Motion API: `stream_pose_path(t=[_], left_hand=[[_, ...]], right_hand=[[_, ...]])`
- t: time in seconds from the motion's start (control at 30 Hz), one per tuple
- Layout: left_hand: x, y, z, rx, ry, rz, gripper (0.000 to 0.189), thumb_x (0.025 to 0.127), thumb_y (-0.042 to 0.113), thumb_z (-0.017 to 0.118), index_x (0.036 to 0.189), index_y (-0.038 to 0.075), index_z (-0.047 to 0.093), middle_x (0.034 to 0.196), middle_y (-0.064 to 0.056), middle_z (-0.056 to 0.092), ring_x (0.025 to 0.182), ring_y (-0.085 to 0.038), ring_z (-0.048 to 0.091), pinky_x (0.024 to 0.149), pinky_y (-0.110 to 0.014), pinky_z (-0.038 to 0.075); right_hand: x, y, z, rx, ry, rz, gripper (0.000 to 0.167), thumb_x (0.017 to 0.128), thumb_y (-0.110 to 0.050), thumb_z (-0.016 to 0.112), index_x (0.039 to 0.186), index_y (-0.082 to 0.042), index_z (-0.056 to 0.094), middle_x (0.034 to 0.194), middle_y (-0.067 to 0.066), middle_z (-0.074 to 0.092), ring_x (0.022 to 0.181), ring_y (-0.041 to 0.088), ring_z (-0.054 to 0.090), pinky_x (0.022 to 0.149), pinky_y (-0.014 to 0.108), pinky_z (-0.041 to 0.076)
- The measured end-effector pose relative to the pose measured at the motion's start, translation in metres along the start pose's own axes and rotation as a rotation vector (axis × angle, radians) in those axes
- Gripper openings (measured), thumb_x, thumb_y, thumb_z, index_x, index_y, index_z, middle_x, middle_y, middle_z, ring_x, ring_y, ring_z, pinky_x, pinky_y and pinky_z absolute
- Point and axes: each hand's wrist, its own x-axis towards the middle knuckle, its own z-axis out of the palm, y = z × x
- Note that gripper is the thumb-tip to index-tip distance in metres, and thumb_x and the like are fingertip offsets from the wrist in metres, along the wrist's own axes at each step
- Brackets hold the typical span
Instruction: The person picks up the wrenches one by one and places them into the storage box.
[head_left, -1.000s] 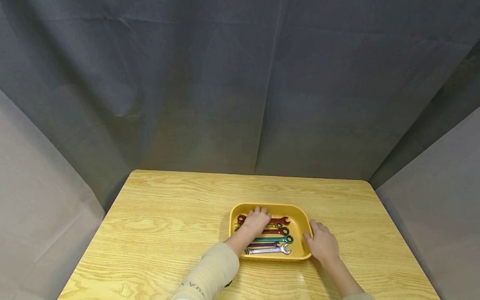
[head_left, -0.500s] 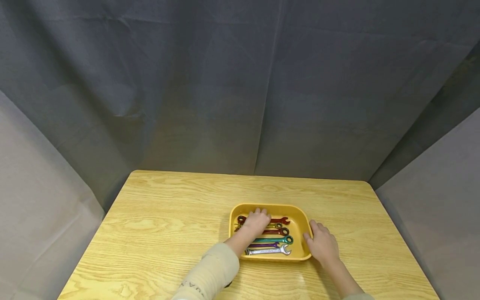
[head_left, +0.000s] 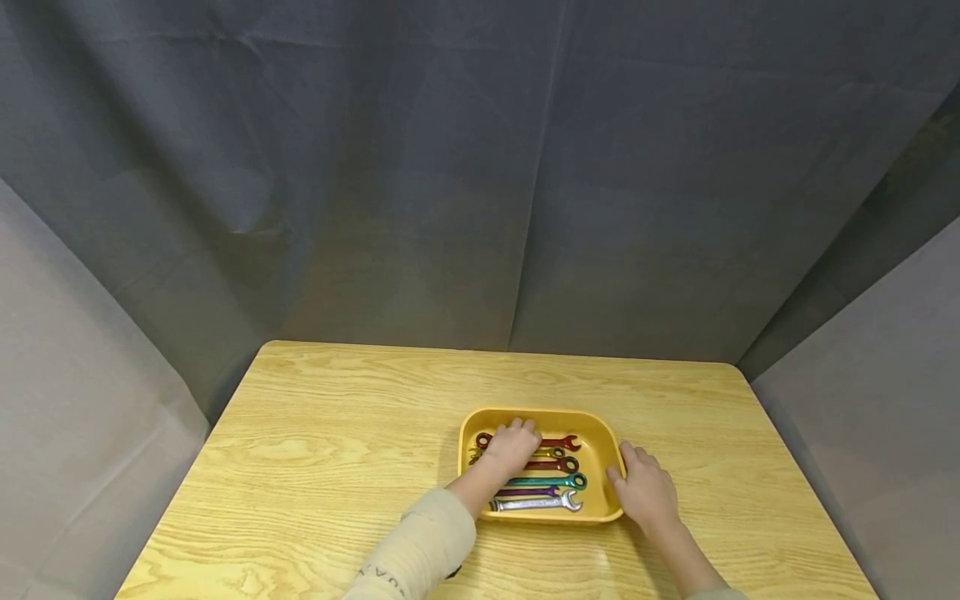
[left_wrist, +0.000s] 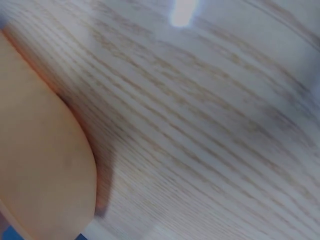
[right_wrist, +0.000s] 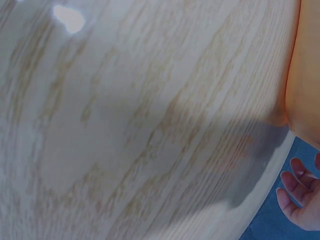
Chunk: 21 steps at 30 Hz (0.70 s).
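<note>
A yellow plastic bin (head_left: 600,433) stands on the table with several combination wrenches lying side by side in it. My left hand (head_left: 510,446) reaches inside, its fingers bent over the middle of the rearmost red wrench (head_left: 564,442). The thumb is hidden. Nearer to me lie a gold wrench (head_left: 550,453), a darker red wrench (head_left: 551,466), a teal wrench (head_left: 543,481), a purple wrench (head_left: 532,492) and a silver wrench (head_left: 542,502). My right hand (head_left: 647,492) grips the bin's right rim, thumb on the inner side, fingers outside. Both wrist views show mostly the bin's outer wall (left_wrist: 45,135) and tabletop.
The light wood table (head_left: 315,433) extends around the bin on all sides. A dark cloth curtain (head_left: 420,208) hangs behind it, with pale panels left and right (head_left: 885,400). Beyond the table edge in the right wrist view a hand (right_wrist: 305,200) shows; whose it is, I cannot tell.
</note>
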Motion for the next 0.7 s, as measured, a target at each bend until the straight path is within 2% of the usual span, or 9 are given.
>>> stream_pose_path(t=[0.2, 0.37, 0.47, 0.6, 0.7], left_hand=[[-0.002, -0.004, -0.001, -0.025, 0.006, 0.011, 0.028, 0.083, 0.012, 0.064, 0.109, 0.023, 0.064, 0.112, 0.001, 0.055, 0.098, -0.016, 0.052, 0.076, -0.032, 0.05], [-0.01, -0.009, -0.008, -0.056, 0.053, 0.015, 0.025, 0.087, 0.014, 0.061, 0.11, 0.023, 0.064, 0.113, 0.001, 0.056, 0.101, -0.017, 0.053, 0.082, -0.035, 0.049], [-0.017, -0.012, -0.012, -0.071, 0.099, 0.012, 0.021, 0.089, 0.019, 0.057, 0.109, 0.022, 0.064, 0.11, 0.002, 0.058, 0.098, -0.016, 0.055, 0.079, -0.032, 0.049], [-0.027, -0.019, -0.018, -0.07, 0.196, 0.017, 0.019, 0.09, 0.025, 0.056, 0.106, 0.02, 0.064, 0.103, 0.003, 0.06, 0.091, -0.013, 0.056, 0.072, -0.027, 0.048], [-0.036, -0.027, -0.022, -0.095, 0.267, 0.013, 0.019, 0.089, 0.025, 0.056, 0.106, 0.019, 0.064, 0.101, 0.003, 0.06, 0.092, -0.013, 0.057, 0.075, -0.027, 0.048]], right_hand=[[0.001, 0.0, 0.0, -0.002, -0.003, 0.0, 0.043, 0.089, -0.025, 0.051, 0.123, 0.0, 0.045, 0.113, 0.025, 0.054, 0.101, 0.043, 0.051, 0.078, 0.058, 0.042], [0.002, 0.001, 0.0, -0.005, -0.002, 0.005, 0.042, 0.089, -0.026, 0.051, 0.122, -0.001, 0.046, 0.111, 0.024, 0.055, 0.101, 0.042, 0.051, 0.078, 0.058, 0.041], [0.001, 0.001, 0.0, -0.006, -0.007, 0.014, 0.042, 0.088, -0.027, 0.052, 0.122, -0.002, 0.046, 0.11, 0.023, 0.055, 0.101, 0.041, 0.051, 0.078, 0.057, 0.042], [-0.001, 0.002, -0.003, -0.004, 0.0, 0.027, 0.044, 0.087, -0.027, 0.053, 0.122, -0.001, 0.047, 0.111, 0.023, 0.054, 0.102, 0.042, 0.051, 0.079, 0.057, 0.041], [-0.002, 0.002, -0.004, 0.0, 0.017, 0.031, 0.043, 0.086, -0.026, 0.055, 0.12, -0.001, 0.048, 0.108, 0.022, 0.056, 0.099, 0.04, 0.052, 0.077, 0.056, 0.042]])
